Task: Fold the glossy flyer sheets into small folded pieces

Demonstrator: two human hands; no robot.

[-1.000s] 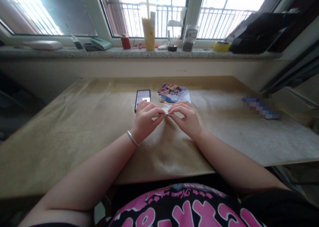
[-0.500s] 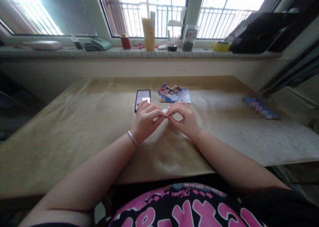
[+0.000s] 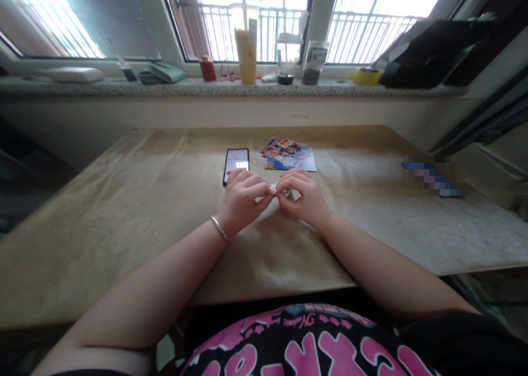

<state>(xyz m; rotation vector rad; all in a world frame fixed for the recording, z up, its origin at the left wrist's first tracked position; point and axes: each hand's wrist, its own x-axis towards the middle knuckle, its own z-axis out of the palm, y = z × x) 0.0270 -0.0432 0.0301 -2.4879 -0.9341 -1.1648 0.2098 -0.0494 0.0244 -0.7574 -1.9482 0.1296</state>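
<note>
My left hand (image 3: 242, 199) and my right hand (image 3: 304, 197) meet at the middle of the table, fingertips pinched together on a small folded piece of paper (image 3: 275, 187). Most of the paper is hidden between the fingers. A silver bracelet (image 3: 220, 229) sits on my left wrist. Just beyond my left hand lies a phone (image 3: 236, 161) with its screen lit. A stack of colourful printed sheets (image 3: 289, 154) lies beyond my right hand.
The tan table (image 3: 124, 200) stretches wide on both sides. A blurred blue object (image 3: 433, 179) lies at the right. The windowsill (image 3: 206, 87) behind holds a yellow cup (image 3: 246, 54), a red jar (image 3: 207, 68), a clear container (image 3: 311, 62) and a yellow tape roll (image 3: 366, 77).
The piece of paper has grown smaller between my fingers, folded tighter. Both hands have closed in on each other and dropped slightly toward the table.
</note>
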